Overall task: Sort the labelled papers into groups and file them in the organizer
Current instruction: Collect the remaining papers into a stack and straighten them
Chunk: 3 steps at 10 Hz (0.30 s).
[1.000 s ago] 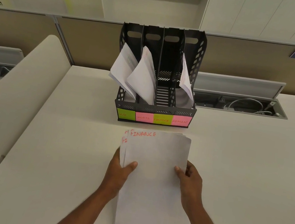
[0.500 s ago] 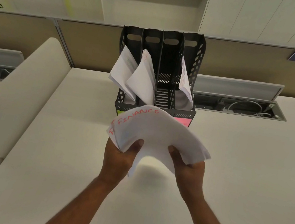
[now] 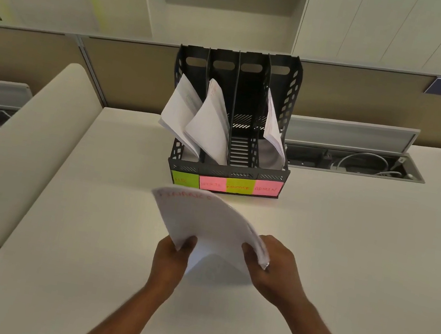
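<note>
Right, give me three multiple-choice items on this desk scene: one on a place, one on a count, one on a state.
1. Which slot of the organizer holds no papers?
A. First from the left
B. Third from the left
C. Fourth from the left

2. How many sticky labels are on the organizer's front?
A. Two
B. Four
C. Six

3. How is the paper stack held?
A. Lying flat on the desk
B. Lifted off the desk, bowed, gripped by both hands
C. Pinched by one hand only

Answers:
1. B: its slatted floor shows bare, while the other three slots hold sheets.
2. B: green, pink, green and pink sit side by side.
3. B: the left hand and right hand grip its near edge, and it casts a shadow on the desk.
</note>
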### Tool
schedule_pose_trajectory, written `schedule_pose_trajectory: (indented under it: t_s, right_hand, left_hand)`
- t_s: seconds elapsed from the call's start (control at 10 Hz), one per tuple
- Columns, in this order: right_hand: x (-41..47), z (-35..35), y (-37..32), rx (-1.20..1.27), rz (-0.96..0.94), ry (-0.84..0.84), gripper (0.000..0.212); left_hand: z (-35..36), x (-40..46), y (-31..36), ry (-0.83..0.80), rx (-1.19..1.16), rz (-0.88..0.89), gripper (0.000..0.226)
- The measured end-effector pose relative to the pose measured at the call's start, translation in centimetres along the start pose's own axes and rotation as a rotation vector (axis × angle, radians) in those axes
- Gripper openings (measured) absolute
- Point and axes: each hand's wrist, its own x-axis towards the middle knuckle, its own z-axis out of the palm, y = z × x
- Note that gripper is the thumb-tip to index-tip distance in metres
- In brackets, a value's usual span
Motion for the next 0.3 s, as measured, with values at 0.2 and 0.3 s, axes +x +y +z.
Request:
schedule_pose_trajectory:
  t_s: [0.2,0.3]
  right_hand:
    - [2.9,-2.5,-4.1,-0.211,-0.050,0.012,0.029]
    - [4.0,-2.4,-5.5,-0.186,-0.034,0.076,0.044]
  left_hand:
    - [2.3,4.5,8.9,-0.025,-0.055,0.013,0.015]
    - [3.5,6.6,13.6,-0.065,-0.128,0.029,0.016]
